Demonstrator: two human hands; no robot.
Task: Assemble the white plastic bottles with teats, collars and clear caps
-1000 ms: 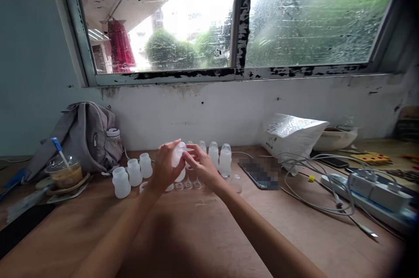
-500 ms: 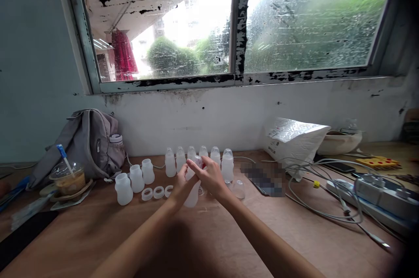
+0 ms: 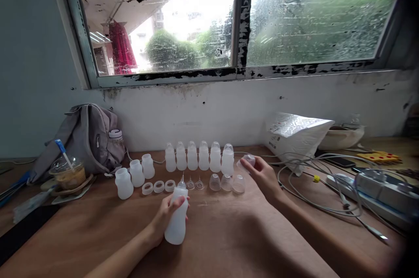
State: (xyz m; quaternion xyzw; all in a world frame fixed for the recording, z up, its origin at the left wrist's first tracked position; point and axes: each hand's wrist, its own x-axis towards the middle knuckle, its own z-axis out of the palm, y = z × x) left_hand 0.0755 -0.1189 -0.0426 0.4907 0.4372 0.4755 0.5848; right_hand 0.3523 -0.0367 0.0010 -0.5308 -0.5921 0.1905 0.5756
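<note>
My left hand (image 3: 163, 217) is closed around a baby bottle (image 3: 176, 228), frosted white and slightly tilted. A clear pointed teat (image 3: 182, 180) stands up from the bottle's collar, uncovered. Off to the right, my right hand (image 3: 262, 173) pinches a clear dome cap (image 3: 248, 161) above the table. Between the hands stand more clear dome caps (image 3: 214, 183) in a short row. Loose clear teats (image 3: 199, 183) sit just behind the held bottle. White collar rings (image 3: 159, 187) lie to their left, beside open bottle bodies (image 3: 124, 184). Several capped bottles (image 3: 203, 156) are lined up along the back.
A grey backpack (image 3: 91, 138) and an iced drink cup (image 3: 68, 175) stand at the left. On the right are a white bag (image 3: 294, 138), looped cables (image 3: 301, 186) and a power strip (image 3: 369, 199). A wall with a window (image 3: 157, 51) bounds the table's back.
My hands were together at the top of the bottle. They have separated: the bottle came nearer and left in my left hand, while my right hand carried the cap right.
</note>
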